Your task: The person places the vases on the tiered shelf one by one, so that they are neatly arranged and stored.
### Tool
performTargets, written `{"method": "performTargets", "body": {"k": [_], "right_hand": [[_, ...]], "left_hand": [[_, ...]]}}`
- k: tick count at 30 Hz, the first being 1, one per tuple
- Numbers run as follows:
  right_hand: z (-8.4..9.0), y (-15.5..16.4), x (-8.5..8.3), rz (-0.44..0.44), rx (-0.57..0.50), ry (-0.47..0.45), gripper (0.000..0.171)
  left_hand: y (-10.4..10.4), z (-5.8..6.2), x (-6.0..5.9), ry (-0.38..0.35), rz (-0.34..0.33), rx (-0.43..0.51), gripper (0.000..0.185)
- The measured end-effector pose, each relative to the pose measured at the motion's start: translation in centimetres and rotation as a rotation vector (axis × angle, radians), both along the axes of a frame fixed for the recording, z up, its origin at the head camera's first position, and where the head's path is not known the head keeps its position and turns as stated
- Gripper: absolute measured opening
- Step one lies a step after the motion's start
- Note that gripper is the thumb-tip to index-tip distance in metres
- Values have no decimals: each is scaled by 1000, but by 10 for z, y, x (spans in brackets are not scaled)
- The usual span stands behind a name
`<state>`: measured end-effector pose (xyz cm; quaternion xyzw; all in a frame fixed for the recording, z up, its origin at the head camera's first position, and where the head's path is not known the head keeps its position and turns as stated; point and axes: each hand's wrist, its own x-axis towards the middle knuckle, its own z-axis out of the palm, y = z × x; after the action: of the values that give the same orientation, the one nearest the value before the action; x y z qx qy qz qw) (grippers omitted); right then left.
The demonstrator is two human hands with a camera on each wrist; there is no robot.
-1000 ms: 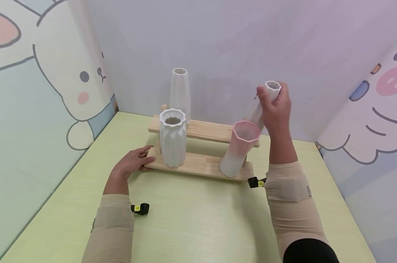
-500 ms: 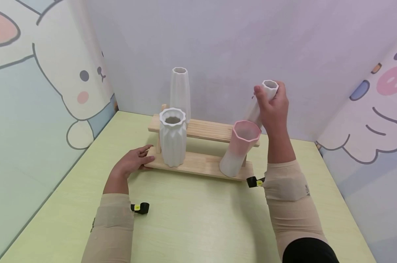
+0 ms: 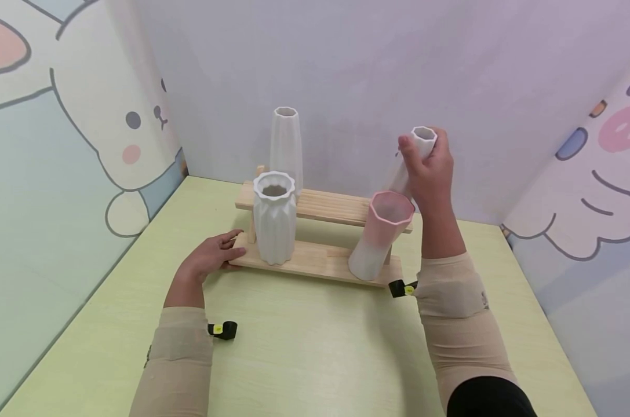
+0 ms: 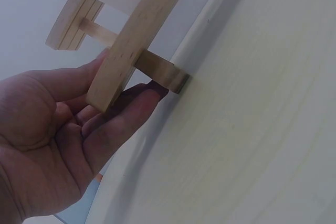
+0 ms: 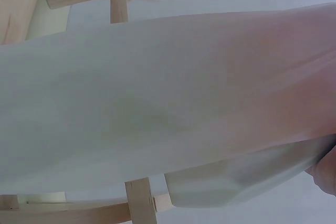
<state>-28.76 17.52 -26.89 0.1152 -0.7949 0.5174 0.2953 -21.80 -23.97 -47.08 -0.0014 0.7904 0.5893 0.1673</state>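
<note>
My left hand (image 3: 210, 256) grips the left end of a two-tier wooden rack (image 3: 315, 255), thumb above and fingers beneath. In the left wrist view those fingers curl under the lower shelf board (image 4: 134, 45). My right hand (image 3: 430, 171) holds a slim white vase (image 3: 423, 146) just below its rim, at the right end of the upper shelf. That vase tilts slightly, its base hidden behind a pink-and-white vase (image 3: 379, 231), which leans right on the lower shelf. Across the right wrist view the pink-and-white vase (image 5: 131, 103) covers much of the slim vase (image 5: 236, 179).
A tall white vase (image 3: 286, 142) stands on the rack's upper shelf at the left. In front of it, a fluted white vase (image 3: 275, 226) is on the lower shelf. The pale yellow table (image 3: 304, 347) meets cartoon-printed walls (image 3: 346, 87) at the back and sides.
My right hand and the slim white vase have shifted a little to the left, the vase becoming more upright. My left hand and the rack have stayed in place.
</note>
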Motion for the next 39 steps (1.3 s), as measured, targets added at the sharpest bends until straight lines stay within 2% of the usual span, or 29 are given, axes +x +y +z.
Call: {"method": "performTargets", "body": {"k": [9, 39], "right_hand": [[-1, -4, 0, 18, 2, 13, 46], [-5, 0, -4, 54, 10, -81, 48]], "left_hand": [[1, 1, 0, -4, 5, -2, 75], [3, -1, -1, -5, -1, 25, 75]]}}
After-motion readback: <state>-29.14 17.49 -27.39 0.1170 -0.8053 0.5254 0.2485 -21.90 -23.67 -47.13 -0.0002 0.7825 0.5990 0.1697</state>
